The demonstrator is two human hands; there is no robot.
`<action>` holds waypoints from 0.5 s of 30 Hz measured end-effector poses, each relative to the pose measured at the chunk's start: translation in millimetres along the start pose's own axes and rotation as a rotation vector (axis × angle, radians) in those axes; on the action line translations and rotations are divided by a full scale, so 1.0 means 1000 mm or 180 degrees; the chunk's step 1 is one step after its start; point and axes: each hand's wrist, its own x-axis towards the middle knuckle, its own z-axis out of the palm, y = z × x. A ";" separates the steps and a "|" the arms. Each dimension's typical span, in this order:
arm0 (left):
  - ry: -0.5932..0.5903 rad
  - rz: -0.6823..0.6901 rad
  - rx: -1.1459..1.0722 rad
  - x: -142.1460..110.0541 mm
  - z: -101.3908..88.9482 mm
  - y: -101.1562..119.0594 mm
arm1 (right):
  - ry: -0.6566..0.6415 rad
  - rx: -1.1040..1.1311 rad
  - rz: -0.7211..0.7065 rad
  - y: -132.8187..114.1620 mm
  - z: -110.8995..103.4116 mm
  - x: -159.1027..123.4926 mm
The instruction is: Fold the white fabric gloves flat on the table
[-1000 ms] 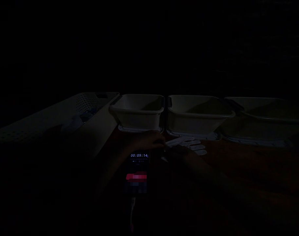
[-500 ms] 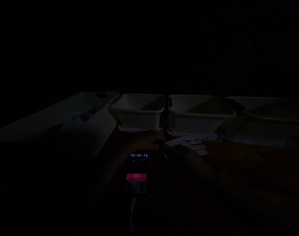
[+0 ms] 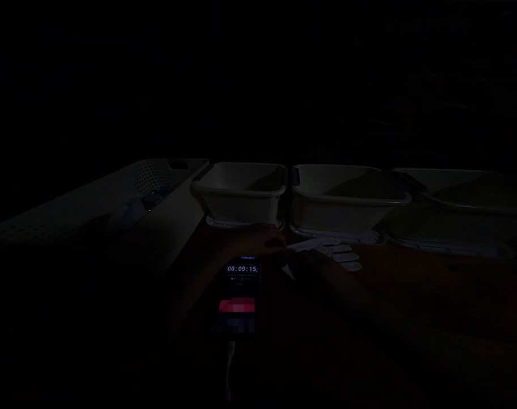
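While darkness is covering most of the view, 2 bare hands are meeting low at centre, above a reddish-brown table [image 3: 411,278]. The left hand [image 3: 269,241] is reaching in from the left, its fingers bending down toward the right hand [image 3: 311,260], which is coming in from the right, mostly in shadow. Fingers of both are lying close together; cannot tell whether they are touching, or whether either hand is open, closed or gripping something. A white glove [image 3: 347,257] is lying by the right hand, its fingers pointing right and showing past that hand; the hand is hiding part of it. A small pale piece [image 3: 288,272] is showing just below the fingertips; too dark to tell what it is or if it is being held. Below the left hand, a phone [image 3: 238,289] is glowing, displaying 00:09:15 over a blurred red patch, and a white cable [image 3: 230,363] is running down from its lower end. Beyond the hands, 3 pale tubs [image 3: 243,205] are standing in a row, dark handles showing at their rims. Left of them, a pale basket [image 3: 179,218] with a perforated wall is holding bluish and whitish items [image 3: 130,213], too dim to identify.
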 end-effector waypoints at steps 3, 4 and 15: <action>0.0042 0.0042 -0.0117 0.001 -0.001 0.000 | -0.0053 0.0004 -0.0075 -0.001 -0.001 0.001; 0.0077 0.0059 -0.0157 0.001 -0.002 0.000 | -0.0062 0.0019 -0.0098 0.000 -0.001 0.002; 0.0098 -0.0196 -0.0752 0.002 0.001 -0.005 | 0.0083 0.0117 -0.0294 -0.002 -0.003 0.003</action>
